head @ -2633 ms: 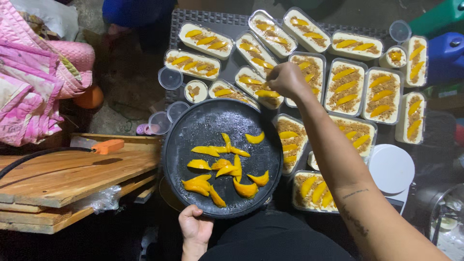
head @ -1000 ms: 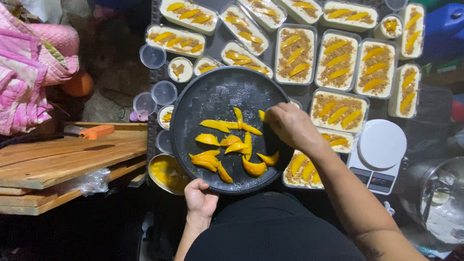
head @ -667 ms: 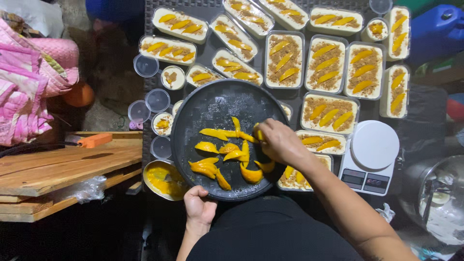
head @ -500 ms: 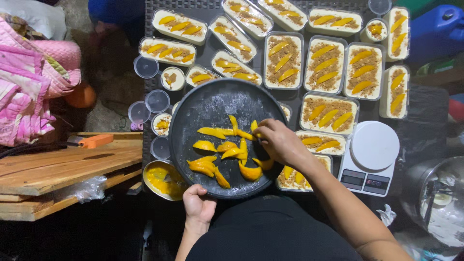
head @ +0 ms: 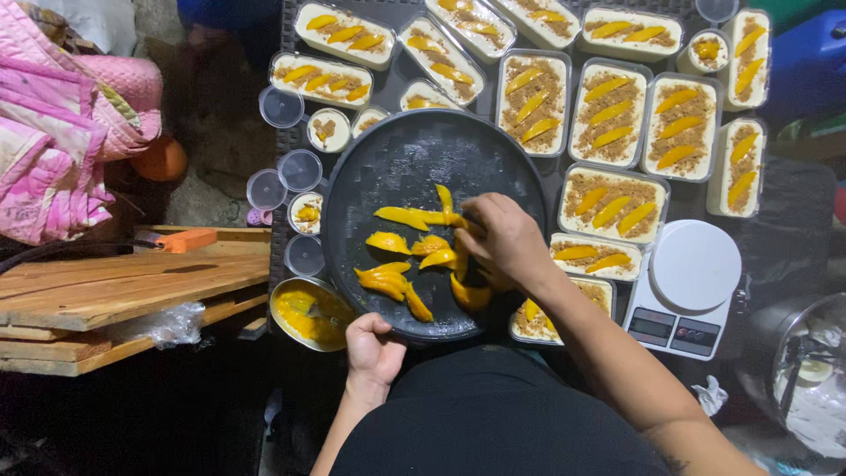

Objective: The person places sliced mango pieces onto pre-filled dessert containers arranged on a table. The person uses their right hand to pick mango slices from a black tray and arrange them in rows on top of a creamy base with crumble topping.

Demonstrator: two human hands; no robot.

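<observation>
Overhead, from the head camera, the left hand grips the near rim of the round black pan at 6 o'clock, fingers curled over the edge and closed on it. The right hand reaches in from 4 o'clock, fingertips bunched together over the mango slices near the pan's centre; whether a slice is already pinched between them cannot be told, since the hand covers that spot.

Handling, as a judgement: the slices look wet, soft and slippery, and would bruise or tear under pressure. Best taken lightly by the thicker middle or by one end, one at a time. The pan looks rigid, and one hand steadies it at the rim.

Counts: roughly ten slices show on the pan, some hidden under the hand. About fifteen rectangular dessert tubs lie from 10 o'clock round to 4 o'clock, most carrying three slices. At 9 o'clock stand several small round cups, about eight, some empty. One metal bowl of yellow scraps sits at 7 o'clock, and one white kitchen scale at 3 o'clock.
</observation>
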